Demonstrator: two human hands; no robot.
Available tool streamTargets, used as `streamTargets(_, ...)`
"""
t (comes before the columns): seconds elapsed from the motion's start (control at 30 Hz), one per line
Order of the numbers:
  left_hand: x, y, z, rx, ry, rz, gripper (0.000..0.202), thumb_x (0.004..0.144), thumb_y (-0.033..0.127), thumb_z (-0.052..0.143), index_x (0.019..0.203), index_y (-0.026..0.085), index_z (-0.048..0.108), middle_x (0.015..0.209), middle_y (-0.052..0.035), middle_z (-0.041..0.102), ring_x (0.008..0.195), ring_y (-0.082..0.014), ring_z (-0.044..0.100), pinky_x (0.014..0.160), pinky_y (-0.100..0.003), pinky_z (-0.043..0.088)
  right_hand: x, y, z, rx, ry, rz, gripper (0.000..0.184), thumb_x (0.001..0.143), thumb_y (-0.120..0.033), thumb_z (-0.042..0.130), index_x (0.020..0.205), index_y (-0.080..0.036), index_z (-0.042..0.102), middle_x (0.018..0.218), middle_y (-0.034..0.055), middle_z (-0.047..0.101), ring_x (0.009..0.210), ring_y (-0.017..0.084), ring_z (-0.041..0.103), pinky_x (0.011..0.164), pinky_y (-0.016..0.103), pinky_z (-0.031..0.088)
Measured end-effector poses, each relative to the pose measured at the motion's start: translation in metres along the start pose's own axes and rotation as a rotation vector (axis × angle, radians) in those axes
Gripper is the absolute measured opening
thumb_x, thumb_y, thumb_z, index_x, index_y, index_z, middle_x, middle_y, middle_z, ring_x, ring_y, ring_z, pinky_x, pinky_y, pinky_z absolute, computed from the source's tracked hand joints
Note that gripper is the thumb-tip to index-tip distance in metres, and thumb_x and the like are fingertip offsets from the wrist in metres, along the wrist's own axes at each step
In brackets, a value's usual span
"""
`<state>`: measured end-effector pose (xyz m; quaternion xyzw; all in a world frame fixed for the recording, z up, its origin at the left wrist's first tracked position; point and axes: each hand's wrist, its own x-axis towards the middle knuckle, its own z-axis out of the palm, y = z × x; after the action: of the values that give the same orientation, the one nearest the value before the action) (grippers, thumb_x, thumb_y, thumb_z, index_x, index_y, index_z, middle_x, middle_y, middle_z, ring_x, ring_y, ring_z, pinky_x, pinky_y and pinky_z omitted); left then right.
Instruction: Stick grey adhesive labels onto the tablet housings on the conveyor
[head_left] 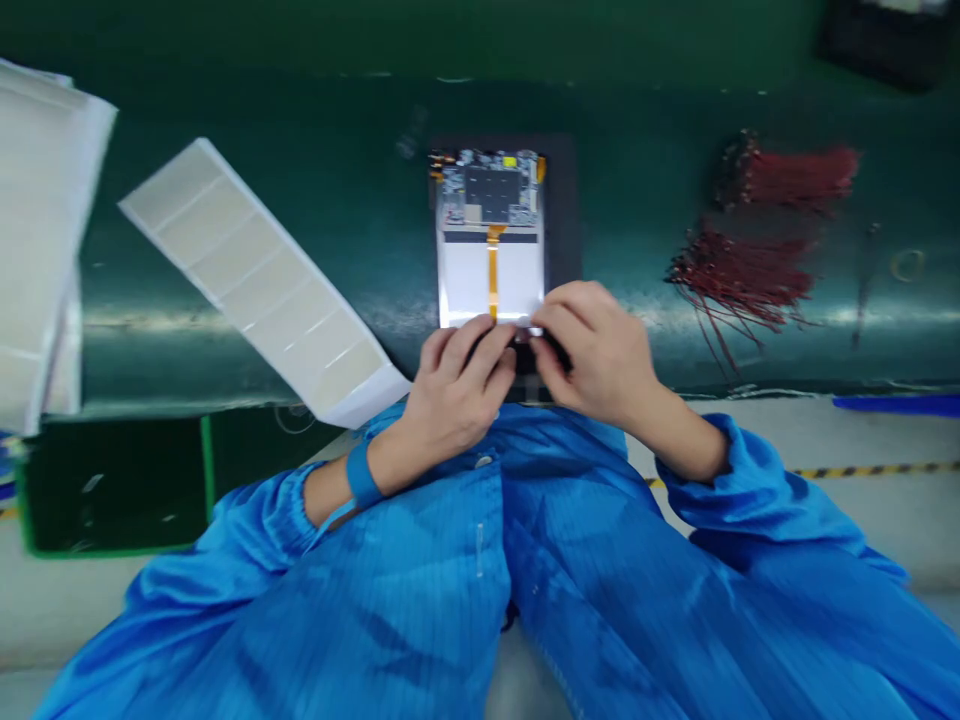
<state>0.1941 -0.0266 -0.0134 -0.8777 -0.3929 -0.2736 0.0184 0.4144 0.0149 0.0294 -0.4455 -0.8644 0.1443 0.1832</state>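
An opened tablet-like device (pixel 491 240) lies on a dark mat on the green bench, circuit board at its far end, a silver panel and an orange flex cable down its middle. My left hand (pixel 457 385) and my right hand (pixel 596 350) meet at its near edge. Both have fingers curled and pressed together on a small dark part there, which I cannot make out. A blue wrist strap (pixel 361 472) circles my left wrist. Blue sleeves cover both arms.
A long white strip of labels (pixel 259 275) lies diagonally at the left, with a white stack (pixel 41 230) beyond it. Two bundles of red wires (pixel 750 260) rest at the right. A green bin (pixel 112 485) sits below the bench's left edge.
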Motion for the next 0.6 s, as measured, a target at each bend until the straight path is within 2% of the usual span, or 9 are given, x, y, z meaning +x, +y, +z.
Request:
streamTargets(0.07, -0.013, -0.004, -0.011, -0.039, -0.048, -0.041, 0.042, 0.098, 0.010, 0.060, 0.137, 0.021, 0.068, 0.153, -0.0150, 0.061, 0.148, -0.0333, 0.049, 0.118, -0.053, 0.042, 0.001, 0.000, -0.001, 0.026, 0.149, -0.022, 0.015, 0.101, -0.023, 0.054, 0.109, -0.022, 0.066, 0.114, 0.0137, 0.069, 0.104, 0.030, 0.060, 0.086, 0.045, 0.047)
streamTargets(0.13, -0.039, -0.014, -0.028, -0.048, -0.021, -0.116, 0.053, 0.095, 0.012, 0.065, 0.146, 0.024, 0.063, 0.159, -0.0153, 0.056, 0.152, -0.0344, 0.045, 0.121, -0.053, 0.042, 0.004, -0.002, 0.002, 0.082, 0.180, -0.065, 0.016, 0.098, -0.019, 0.057, 0.110, -0.024, 0.066, 0.112, 0.0123, 0.069, 0.102, 0.030, 0.061, 0.087, 0.048, 0.048)
streamTargets(0.23, -0.090, -0.035, -0.054, 0.035, 0.043, -0.334, 0.070, 0.092, 0.030, 0.078, 0.157, 0.023, 0.053, 0.165, -0.0202, 0.047, 0.157, -0.0426, 0.038, 0.125, -0.059, 0.037, 0.014, -0.021, 0.016, 0.178, 0.136, -0.164, 0.018, 0.098, -0.015, 0.055, 0.110, -0.024, 0.066, 0.109, 0.0114, 0.070, 0.099, 0.029, 0.061, 0.085, 0.046, 0.050)
streamTargets(0.33, -0.132, -0.053, -0.066, 0.068, -0.057, -0.528, 0.088, 0.092, 0.049, 0.078, 0.165, 0.018, 0.041, 0.163, -0.0247, 0.049, 0.156, -0.0464, 0.041, 0.128, -0.063, 0.029, 0.031, -0.057, 0.036, 0.218, 0.014, -0.258, 0.021, 0.102, -0.018, 0.049, 0.112, -0.020, 0.068, 0.111, 0.0142, 0.072, 0.101, 0.029, 0.062, 0.087, 0.044, 0.052)
streamTargets(0.4, -0.147, -0.057, -0.064, 0.069, -0.085, -0.572, 0.082, 0.096, 0.047, 0.074, 0.165, 0.017, 0.040, 0.158, -0.0236, 0.055, 0.152, -0.0425, 0.049, 0.128, -0.059, 0.030, 0.047, -0.084, 0.052, 0.194, -0.128, -0.203, 0.029, 0.106, -0.024, 0.046, 0.125, -0.015, 0.066, 0.112, 0.0167, 0.073, 0.101, 0.030, 0.064, 0.085, 0.043, 0.053)
streamTargets(0.5, -0.156, -0.054, -0.059, 0.057, -0.015, -0.582, 0.070, 0.100, 0.038, 0.069, 0.162, 0.019, 0.044, 0.155, -0.0220, 0.059, 0.151, -0.0391, 0.051, 0.127, -0.056, 0.033, 0.069, -0.112, 0.079, 0.245, -0.314, -0.001, 0.045, 0.107, -0.031, 0.049, 0.147, -0.011, 0.051, 0.113, 0.0171, 0.074, 0.089, 0.028, 0.067, 0.075, 0.039, 0.051)
streamTargets(0.6, -0.158, -0.048, -0.060, -0.111, 0.053, -0.602, 0.075, 0.100, 0.045, 0.068, 0.165, 0.019, 0.040, 0.161, -0.0216, 0.052, 0.156, -0.0414, 0.045, 0.130, -0.061, 0.030, 0.082, -0.118, 0.098, 0.535, -0.308, 0.096, 0.051, 0.100, -0.020, 0.052, 0.150, -0.016, 0.043, 0.106, 0.0083, 0.072, 0.077, 0.019, 0.062, 0.073, 0.032, 0.049)
